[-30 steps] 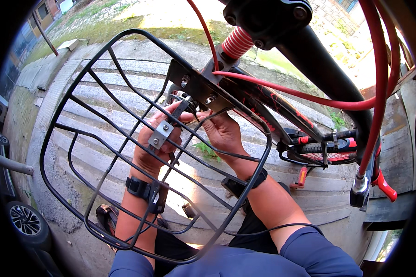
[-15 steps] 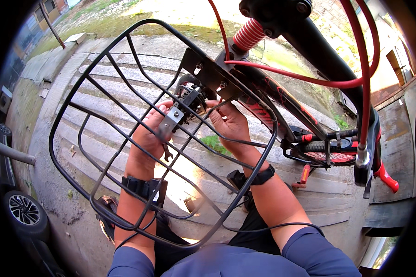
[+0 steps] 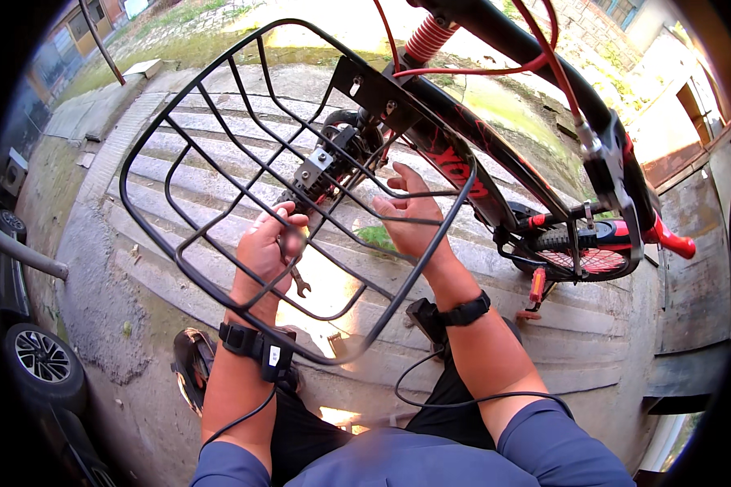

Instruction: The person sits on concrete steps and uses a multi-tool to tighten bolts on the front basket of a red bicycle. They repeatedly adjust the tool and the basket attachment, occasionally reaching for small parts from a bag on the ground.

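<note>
Pulling the right hand (image 3: pixel 415 221) back with fingers spread and curling the fingers of the left hand (image 3: pixel 261 250) around a wrench (image 3: pixel 301 283) behind the black basket (image 3: pixel 418 274), near the metal block (image 3: pixel 309 174) — maybe risking dropping the wrench by holding too loosely.

Strong daylight lit the scene, bleaching the far yard (image 3: pixel 317 39) almost white and throwing a glaring patch onto the ridged paving (image 3: pixel 577 349) between the forearms, while the weathered boards (image 3: pixel 694 276) at the right and the car wheel (image 3: pixel 43 357) at the left sat in duller shade. Fisheye distortion bowed the paving's lines toward a black, rounded border. Most detail was crisp, but soft smudges blurred spots by the left hand (image 3: pixel 260 253), along the basket's near rim (image 3: pixel 348 360) and on the blue shirt (image 3: pixel 430 456).
</note>
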Action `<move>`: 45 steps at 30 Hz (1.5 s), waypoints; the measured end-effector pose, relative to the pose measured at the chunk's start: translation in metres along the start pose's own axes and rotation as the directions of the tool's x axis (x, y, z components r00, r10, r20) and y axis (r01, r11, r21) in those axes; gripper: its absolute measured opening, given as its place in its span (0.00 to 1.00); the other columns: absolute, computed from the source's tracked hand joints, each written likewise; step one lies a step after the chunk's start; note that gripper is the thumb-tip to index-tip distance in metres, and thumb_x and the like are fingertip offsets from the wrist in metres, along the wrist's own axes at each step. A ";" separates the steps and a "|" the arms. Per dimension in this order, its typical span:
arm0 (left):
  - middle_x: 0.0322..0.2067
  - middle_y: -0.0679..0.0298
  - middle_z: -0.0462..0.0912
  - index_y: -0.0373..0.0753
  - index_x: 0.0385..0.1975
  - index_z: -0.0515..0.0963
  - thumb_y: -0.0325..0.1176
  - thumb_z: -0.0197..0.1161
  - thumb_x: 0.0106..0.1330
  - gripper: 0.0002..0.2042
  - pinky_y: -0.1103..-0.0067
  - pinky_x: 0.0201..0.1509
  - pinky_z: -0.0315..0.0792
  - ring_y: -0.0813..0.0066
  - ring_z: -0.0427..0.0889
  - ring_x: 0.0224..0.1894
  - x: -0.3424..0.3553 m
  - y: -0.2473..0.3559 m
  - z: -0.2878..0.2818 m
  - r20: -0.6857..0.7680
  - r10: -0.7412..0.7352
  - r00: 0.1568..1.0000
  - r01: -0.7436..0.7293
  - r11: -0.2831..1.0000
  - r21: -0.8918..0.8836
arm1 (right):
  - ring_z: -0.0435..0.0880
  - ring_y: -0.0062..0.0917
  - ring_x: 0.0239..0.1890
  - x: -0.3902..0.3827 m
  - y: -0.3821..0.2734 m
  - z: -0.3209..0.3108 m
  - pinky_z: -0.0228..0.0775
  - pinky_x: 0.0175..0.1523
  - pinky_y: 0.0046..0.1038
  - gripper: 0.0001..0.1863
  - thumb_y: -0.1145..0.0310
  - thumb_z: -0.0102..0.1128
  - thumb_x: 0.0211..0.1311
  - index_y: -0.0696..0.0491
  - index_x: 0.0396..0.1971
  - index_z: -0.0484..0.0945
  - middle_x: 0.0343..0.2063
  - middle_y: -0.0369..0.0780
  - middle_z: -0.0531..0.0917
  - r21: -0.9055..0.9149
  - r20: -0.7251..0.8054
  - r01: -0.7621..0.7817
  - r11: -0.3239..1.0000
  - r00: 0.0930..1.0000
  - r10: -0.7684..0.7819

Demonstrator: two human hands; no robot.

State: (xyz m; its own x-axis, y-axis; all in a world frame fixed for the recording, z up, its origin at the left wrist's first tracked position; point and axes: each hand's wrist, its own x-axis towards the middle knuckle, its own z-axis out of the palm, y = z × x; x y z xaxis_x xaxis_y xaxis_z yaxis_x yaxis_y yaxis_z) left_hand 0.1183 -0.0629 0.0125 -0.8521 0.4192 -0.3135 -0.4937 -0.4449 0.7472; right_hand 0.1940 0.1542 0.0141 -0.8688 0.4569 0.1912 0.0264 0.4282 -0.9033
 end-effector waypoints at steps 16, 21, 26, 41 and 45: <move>0.35 0.61 0.81 0.43 0.44 0.71 0.39 0.51 0.72 0.09 0.77 0.36 0.74 0.68 0.82 0.36 -0.132 -0.067 -0.018 -0.142 0.030 0.989 -0.063 0.970 -0.235 | 0.82 0.18 0.32 -0.176 -0.020 0.014 0.74 0.35 0.23 0.19 0.52 0.52 0.68 0.55 0.39 0.78 0.29 0.36 0.83 0.146 0.818 -0.497 0.855 0.547 0.178; 0.36 0.60 0.82 0.44 0.44 0.71 0.40 0.49 0.73 0.09 0.75 0.39 0.75 0.66 0.83 0.38 -0.131 -0.067 -0.019 -0.106 0.059 0.993 -0.083 0.968 -0.238 | 0.81 0.17 0.27 -0.171 -0.005 0.022 0.72 0.32 0.19 0.13 0.59 0.52 0.69 0.55 0.37 0.78 0.26 0.34 0.81 0.274 0.811 -0.553 0.787 0.573 0.120; 0.37 0.61 0.82 0.42 0.43 0.72 0.39 0.50 0.73 0.09 0.77 0.39 0.76 0.68 0.83 0.38 -0.135 -0.067 -0.019 -0.060 0.046 0.997 -0.055 0.986 -0.158 | 0.79 0.15 0.29 -0.149 -0.011 0.000 0.71 0.36 0.19 0.13 0.60 0.54 0.69 0.56 0.40 0.78 0.27 0.33 0.82 0.375 0.714 -0.481 0.792 0.695 0.085; 0.39 0.59 0.81 0.39 0.48 0.68 0.32 0.54 0.70 0.10 0.78 0.39 0.78 0.70 0.82 0.38 -0.140 -0.071 -0.008 0.000 0.040 0.999 -0.039 0.972 -0.231 | 0.81 0.15 0.32 -0.142 -0.020 -0.012 0.74 0.40 0.20 0.13 0.62 0.54 0.69 0.57 0.42 0.78 0.30 0.34 0.83 0.419 0.658 -0.485 0.768 0.745 0.112; 0.39 0.59 0.81 0.39 0.48 0.68 0.31 0.55 0.70 0.11 0.78 0.39 0.79 0.70 0.83 0.38 -0.143 -0.068 -0.008 0.014 0.019 1.000 -0.016 0.978 -0.209 | 0.81 0.16 0.32 -0.142 -0.021 -0.011 0.74 0.40 0.20 0.13 0.61 0.54 0.69 0.56 0.43 0.78 0.30 0.35 0.83 0.434 0.655 -0.500 0.750 0.746 0.118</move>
State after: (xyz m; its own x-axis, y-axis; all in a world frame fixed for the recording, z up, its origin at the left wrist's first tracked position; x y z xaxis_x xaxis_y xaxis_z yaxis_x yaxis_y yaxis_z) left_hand 0.2726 -0.0990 0.0022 -0.8588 0.4219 -0.2905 -0.5056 -0.6072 0.6129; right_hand 0.3219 0.0892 0.0103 -0.9692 -0.1199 -0.2153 0.2391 -0.2458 -0.9394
